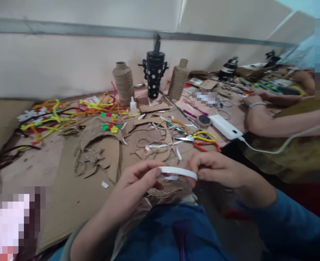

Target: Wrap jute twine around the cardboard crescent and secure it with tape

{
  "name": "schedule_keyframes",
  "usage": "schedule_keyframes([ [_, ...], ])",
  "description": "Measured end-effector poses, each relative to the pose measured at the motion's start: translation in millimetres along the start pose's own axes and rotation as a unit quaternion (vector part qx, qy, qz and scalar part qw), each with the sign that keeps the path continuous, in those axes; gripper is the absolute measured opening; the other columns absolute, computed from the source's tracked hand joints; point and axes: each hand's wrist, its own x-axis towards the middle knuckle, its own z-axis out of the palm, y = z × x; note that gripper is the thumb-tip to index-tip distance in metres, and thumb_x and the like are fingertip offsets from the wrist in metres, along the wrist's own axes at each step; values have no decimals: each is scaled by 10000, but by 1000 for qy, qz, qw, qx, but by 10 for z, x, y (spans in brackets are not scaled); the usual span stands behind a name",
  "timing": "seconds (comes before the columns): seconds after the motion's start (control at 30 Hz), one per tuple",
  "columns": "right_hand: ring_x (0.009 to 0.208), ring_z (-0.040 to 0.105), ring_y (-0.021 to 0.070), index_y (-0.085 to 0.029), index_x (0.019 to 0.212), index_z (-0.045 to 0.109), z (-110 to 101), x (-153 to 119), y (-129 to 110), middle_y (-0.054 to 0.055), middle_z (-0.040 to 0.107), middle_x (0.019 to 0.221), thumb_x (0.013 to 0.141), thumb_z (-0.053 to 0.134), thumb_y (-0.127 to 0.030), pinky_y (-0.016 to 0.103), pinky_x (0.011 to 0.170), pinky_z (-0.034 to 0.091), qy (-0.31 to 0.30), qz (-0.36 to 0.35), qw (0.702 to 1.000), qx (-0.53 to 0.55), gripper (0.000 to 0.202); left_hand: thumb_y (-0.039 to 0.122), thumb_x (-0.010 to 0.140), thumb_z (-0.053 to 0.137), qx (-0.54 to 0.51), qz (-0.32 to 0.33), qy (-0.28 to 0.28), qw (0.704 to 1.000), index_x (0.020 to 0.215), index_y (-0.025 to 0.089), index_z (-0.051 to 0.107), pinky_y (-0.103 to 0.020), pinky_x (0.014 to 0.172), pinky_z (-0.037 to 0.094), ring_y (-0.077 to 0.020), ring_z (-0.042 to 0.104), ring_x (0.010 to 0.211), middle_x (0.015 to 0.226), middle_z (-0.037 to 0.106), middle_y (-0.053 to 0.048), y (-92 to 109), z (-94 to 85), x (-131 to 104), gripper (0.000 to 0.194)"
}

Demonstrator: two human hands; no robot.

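A narrow white band [178, 172], curved like a ring or a roll of tape, is held between my two hands above my lap. My left hand [140, 181] pinches its left end with thumb and fingers. At the right end, the fingers of my right hand [214, 169] are closed on the same band. Just below it lies a coiled bundle of brown twine [165, 190], partly hidden by my hands. Red-handled scissors [207, 145] and yellow-handled scissors [204, 136] rest on the table beyond my right hand.
Twine spools [123, 83] and a black decorated vase [153, 74] stand by the wall. Coloured pipe cleaners [48, 117] lie left, near a cardboard sheet [67, 203]. A white power bank [225, 127] with a cable sits right, beside another person's arms [287, 117].
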Motion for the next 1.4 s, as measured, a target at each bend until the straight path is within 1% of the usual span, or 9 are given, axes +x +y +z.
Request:
schedule_keyframes([
  [0.17, 868, 605, 145, -168, 1059, 562, 193, -31, -97, 45, 641, 959, 846, 599, -324, 265, 749, 466, 113, -29, 986, -123, 267, 338, 769, 666, 67, -28, -12, 997, 715, 184, 711, -207, 565, 422, -114, 539, 618, 654, 650, -5, -41, 79, -27, 169],
  [0.33, 768, 581, 129, -172, 868, 607, 353, -87, -192, 15, 648, 823, 863, 561, -219, 240, 698, 436, 124, -39, 944, -304, 66, 337, 760, 654, 69, -29, -29, 997, 693, 185, 690, -220, 532, 400, -116, 504, 577, 618, 598, 3, -179, 306, -24, 170],
  [0.53, 601, 532, 99, -198, 827, 573, 332, -57, 62, -26, 566, 692, 826, 620, -325, 209, 548, 424, 242, -93, 966, -25, 135, 323, 752, 656, -19, -30, 4, 999, 732, 190, 710, -211, 515, 415, -116, 510, 585, 685, 649, -20, -216, 404, -110, 146],
  [0.73, 548, 542, 98, -234, 818, 546, 353, 109, 275, -49, 567, 634, 763, 686, -401, 203, 525, 449, 311, -148, 916, 203, 225, 330, 767, 653, -16, 19, 30, 999, 736, 200, 715, -218, 557, 389, -122, 514, 646, 745, 674, -24, -212, 387, -158, 147],
  [0.83, 715, 616, 148, -246, 898, 557, 293, 27, 328, -5, 625, 774, 802, 629, -431, 275, 660, 509, 339, -124, 925, 121, 220, 320, 784, 635, 31, 20, 35, 999, 757, 193, 722, -231, 564, 373, -124, 499, 644, 725, 665, -26, -221, 378, -111, 157],
  [0.93, 1064, 572, 213, -261, 1097, 546, 214, -66, 274, 61, 626, 1099, 838, 593, -383, 380, 929, 443, 335, -140, 926, -104, 289, 326, 781, 631, 42, -20, 21, 999, 694, 184, 707, -227, 519, 348, -107, 459, 571, 659, 644, -14, -212, 391, -21, 184],
  [1.07, 1007, 597, 194, -252, 1045, 605, 175, -35, 157, 53, 659, 1059, 842, 597, -225, 329, 870, 464, 199, -188, 900, -339, 204, 320, 776, 641, -10, -30, -1, 1000, 680, 187, 716, -211, 529, 379, -100, 502, 574, 632, 646, -6, -191, 391, 91, 180],
  [1.17, 782, 625, 160, -246, 949, 622, 176, 34, 217, 19, 675, 838, 884, 522, -193, 286, 695, 488, 227, -181, 903, -316, 130, 383, 794, 615, -36, -30, 25, 999, 825, 198, 747, -204, 505, 402, -127, 575, 642, 714, 700, -38, -212, 346, 125, 229],
  [1.4, 689, 614, 152, -223, 904, 612, 144, 35, 481, 13, 661, 778, 880, 543, -316, 265, 606, 480, 292, -67, 937, -179, 118, 306, 710, 724, -52, -14, 61, 997, 993, 214, 687, -228, 555, 473, -198, 671, 798, 844, 743, -61, -282, 320, 168, 300],
])
